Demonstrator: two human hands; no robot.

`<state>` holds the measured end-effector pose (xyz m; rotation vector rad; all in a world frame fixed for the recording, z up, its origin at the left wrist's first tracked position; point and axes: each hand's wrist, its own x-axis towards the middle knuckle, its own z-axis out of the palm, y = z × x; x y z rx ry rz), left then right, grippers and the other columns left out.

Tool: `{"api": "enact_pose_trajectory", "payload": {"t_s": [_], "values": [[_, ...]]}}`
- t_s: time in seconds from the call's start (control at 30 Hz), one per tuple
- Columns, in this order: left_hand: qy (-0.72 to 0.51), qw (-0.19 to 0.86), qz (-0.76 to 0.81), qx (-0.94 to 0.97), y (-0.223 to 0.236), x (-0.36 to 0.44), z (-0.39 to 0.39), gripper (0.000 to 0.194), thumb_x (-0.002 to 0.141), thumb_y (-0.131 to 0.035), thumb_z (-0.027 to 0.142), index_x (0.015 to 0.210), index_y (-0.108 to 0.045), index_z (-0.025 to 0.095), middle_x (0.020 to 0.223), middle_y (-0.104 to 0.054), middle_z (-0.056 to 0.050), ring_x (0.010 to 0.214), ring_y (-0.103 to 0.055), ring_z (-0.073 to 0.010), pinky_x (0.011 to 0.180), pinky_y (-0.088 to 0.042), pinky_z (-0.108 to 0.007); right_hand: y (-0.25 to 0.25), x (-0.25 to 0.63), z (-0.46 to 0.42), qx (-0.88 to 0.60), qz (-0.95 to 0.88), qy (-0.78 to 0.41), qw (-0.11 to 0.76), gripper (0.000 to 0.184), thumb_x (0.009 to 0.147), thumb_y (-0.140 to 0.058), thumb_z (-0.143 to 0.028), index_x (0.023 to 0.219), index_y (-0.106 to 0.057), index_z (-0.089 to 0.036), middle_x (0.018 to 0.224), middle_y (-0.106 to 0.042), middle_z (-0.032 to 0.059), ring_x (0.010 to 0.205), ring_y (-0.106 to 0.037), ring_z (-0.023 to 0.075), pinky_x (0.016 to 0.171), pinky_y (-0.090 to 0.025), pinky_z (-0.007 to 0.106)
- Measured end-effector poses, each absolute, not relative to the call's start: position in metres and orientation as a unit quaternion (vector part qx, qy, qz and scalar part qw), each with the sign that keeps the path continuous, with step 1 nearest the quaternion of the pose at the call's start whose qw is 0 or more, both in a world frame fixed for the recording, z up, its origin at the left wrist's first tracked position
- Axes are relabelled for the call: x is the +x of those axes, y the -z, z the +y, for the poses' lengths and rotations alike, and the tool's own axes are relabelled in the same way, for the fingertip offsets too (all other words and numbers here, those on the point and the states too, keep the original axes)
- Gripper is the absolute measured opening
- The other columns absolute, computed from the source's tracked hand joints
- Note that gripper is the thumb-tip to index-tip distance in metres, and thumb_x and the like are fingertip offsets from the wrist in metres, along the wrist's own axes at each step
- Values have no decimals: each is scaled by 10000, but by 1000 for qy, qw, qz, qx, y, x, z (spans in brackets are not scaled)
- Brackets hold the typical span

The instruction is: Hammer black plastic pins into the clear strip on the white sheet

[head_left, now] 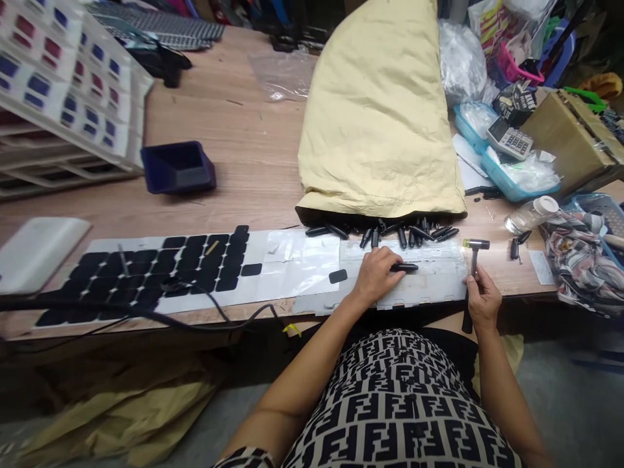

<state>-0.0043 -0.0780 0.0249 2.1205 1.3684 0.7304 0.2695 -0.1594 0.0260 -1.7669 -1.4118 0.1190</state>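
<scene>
My left hand (377,276) is closed on a short black cylindrical piece (405,267), which sticks out to the right past my fingers and lies low over the grey-white board (429,286). My right hand (483,298) grips the dark handle of a small mallet (475,246). Its head, yellowish at one end and dark at the other, is up, just right of the board. Behind my left hand, several similar black pieces (422,233) lie scattered along the mouth of a large yellowish paper sack (380,117).
Black rounded tiles (195,260) cover a white sheet on the left, with a cable (170,318) across it. A purple bin (179,168) stands behind. To the right are a clear jar (530,214), blue baskets (517,182) with a calculator (510,138), and bundled cloth (580,253).
</scene>
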Motion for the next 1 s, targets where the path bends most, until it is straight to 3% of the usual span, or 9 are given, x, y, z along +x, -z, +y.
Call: {"api": "enact_pose_trajectory", "payload": {"t_s": [0.13,0.23,0.37,0.63,0.83,1.0], "values": [[-273,291,508,764,-13,1,-73,168,827,-753,311,975,-714,243,975,-672,-14,948,-557,-211,893,-407,-363,-40,246,-172,-639,-674,29,370,396,893,-637,-248,1284,-690,-215,1030,-765,100,858,-709,242,861,-590,403],[-275,306,511,755,-13,-1,-72,175,816,-764,308,978,-728,252,962,-666,-9,939,-555,-206,896,-404,-363,-49,222,-177,-603,-712,-37,357,411,929,-593,-206,1336,-649,-213,1111,-754,101,949,-732,231,889,-597,359],[-274,317,515,748,-17,-1,-73,174,807,-770,312,968,-736,255,959,-672,-8,961,-561,-214,897,-400,-370,-54,198,-177,-577,-734,-88,348,424,955,-544,-182,1372,-617,-182,1060,-751,106,907,-736,212,851,-606,330],[-276,317,517,746,-15,0,-71,148,803,-769,304,941,-738,264,947,-677,-4,948,-557,-214,877,-392,-377,-48,188,-177,-572,-767,-60,285,423,960,-517,-183,1372,-611,-179,930,-740,86,787,-718,198,747,-601,300],[-284,321,508,747,-14,-1,-71,141,807,-766,303,933,-727,254,933,-685,10,942,-551,-210,874,-384,-376,-48,195,-175,-576,-748,-57,325,430,951,-548,-172,1377,-605,-171,1047,-747,114,886,-733,218,842,-604,332],[-282,324,511,745,-14,0,-71,133,804,-767,301,918,-723,248,926,-686,11,936,-550,-210,859,-386,-369,-50,199,-175,-579,-750,-83,308,413,957,-537,-189,1361,-621,-192,1035,-755,98,903,-736,217,834,-606,326]]}}
